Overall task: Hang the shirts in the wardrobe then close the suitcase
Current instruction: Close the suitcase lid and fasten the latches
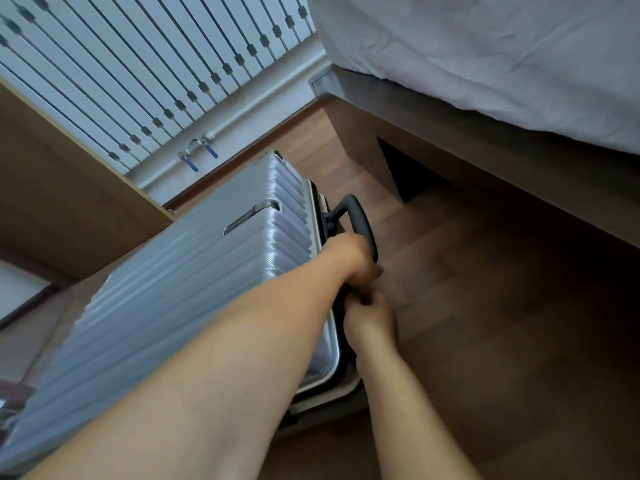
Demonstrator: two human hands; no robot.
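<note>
Head view. A silver ribbed suitcase (180, 292) lies on the wooden floor (485, 306), running from 8 o'clock toward the centre of the frame, its shell nearly closed with a narrow gap along the rim at 5 o'clock. A recessed side handle (251, 216) shows on the upper shell, just above centre. The black pull handle (360, 223) projects from the case's end, slightly right of centre toward 1 o'clock.

The left hand (349, 261), its forearm crossing the case from 7 o'clock, sits at centre with fingers curled down over the case's edge, touching the base of the pull handle; what exactly the fingers clasp is probably the rim, but it is hidden by the hand itself. The right hand (372, 322), entering from 5 o'clock, is clenched at the same edge just below the left hand, fingers pinching something small there; whether it is a zip pull cannot be told.

A bed (485, 57) with pale sheets fills 1 to 3 o'clock. A white radiator (138, 64) with blue-handled valves (201, 157) occupies 10 to 12 o'clock. A wooden panel (62, 188) stands at 9 o'clock.
</note>
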